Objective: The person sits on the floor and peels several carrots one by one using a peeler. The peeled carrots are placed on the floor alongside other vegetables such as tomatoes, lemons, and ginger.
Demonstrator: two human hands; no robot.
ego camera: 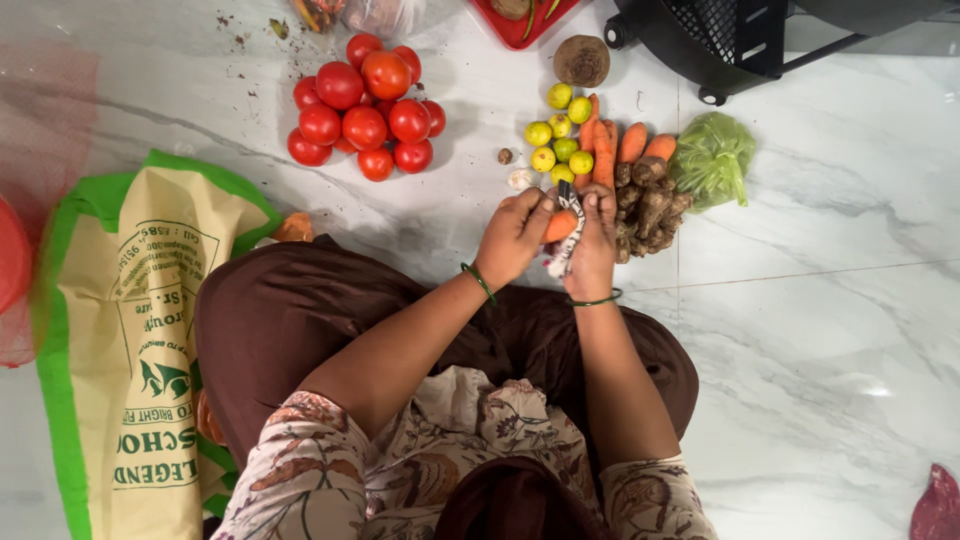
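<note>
A: Start at the left edge. What sits there?

B: A red mesh sack (pixel 20 270) at the far left, then a beige and green cloth bag (pixel 130 350) lying flat on the marble floor (pixel 830 330), running down to the bottom edge.

A: And above it?

B: A heap of tomatoes (pixel 365 110) in the upper left-centre, with bare floor all round it.

A: The hands?

B: Both meet at centre frame, just above the lap. The left hand (pixel 515 235) has its fingers curled round the end of a carrot (pixel 560 226). The right hand (pixel 592 245) pinches a black-and-white patterned wrapper (pixel 566 215) against that carrot. The hands touch each other.

A: What crowds them?

B: Directly above, small limes (pixel 558 135), more carrots (pixel 615 150) and ginger root (pixel 650 205) lie almost against the right fingers. A beetroot (pixel 582 60) is higher up, a green plastic bag (pixel 712 158) further right.

A: Open room?

B: The whole right side of the floor, up to a black wheeled frame (pixel 720 40) at the top edge.
</note>
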